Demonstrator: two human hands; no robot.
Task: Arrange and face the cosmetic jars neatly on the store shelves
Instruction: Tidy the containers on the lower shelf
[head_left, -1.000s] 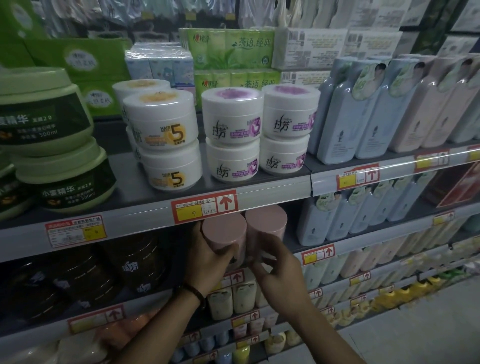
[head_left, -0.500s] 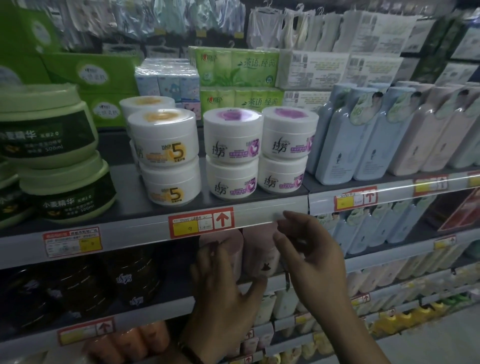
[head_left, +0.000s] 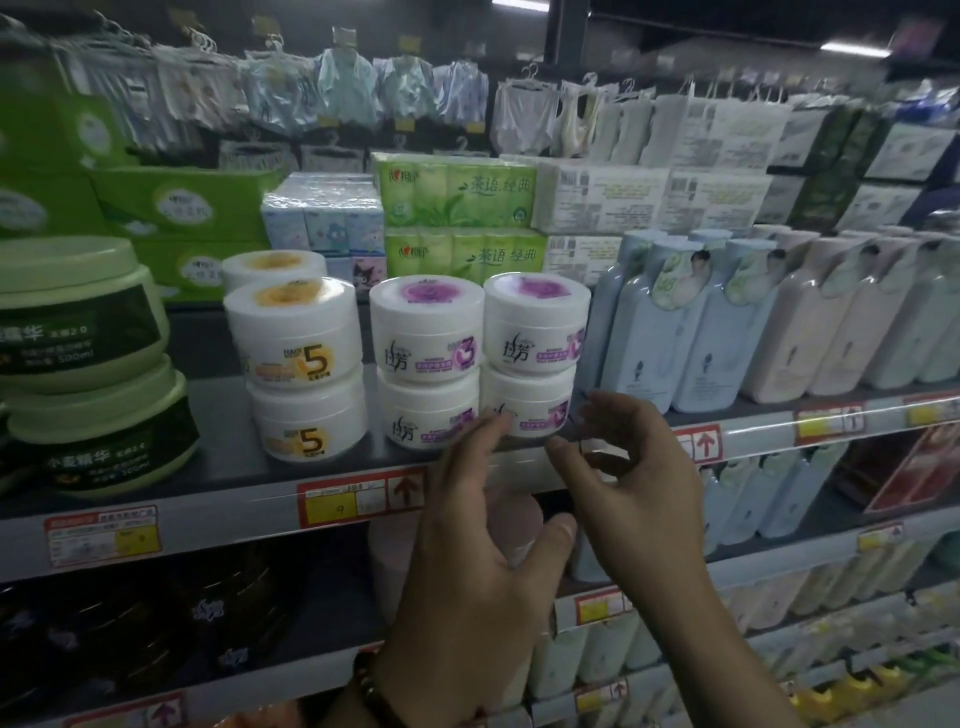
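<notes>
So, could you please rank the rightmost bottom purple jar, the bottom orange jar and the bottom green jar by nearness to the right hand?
1. Rightmost bottom purple jar, left of the right hand.
2. Bottom orange jar, mid-shelf.
3. Bottom green jar, far left.

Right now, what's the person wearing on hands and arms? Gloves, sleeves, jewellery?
Left hand and right hand are ungloved, and no sleeves are in view. A dark beaded bracelet circles the left wrist. Nothing shows on the right wrist. The fingers are too blurred to tell whether there are rings.
</notes>
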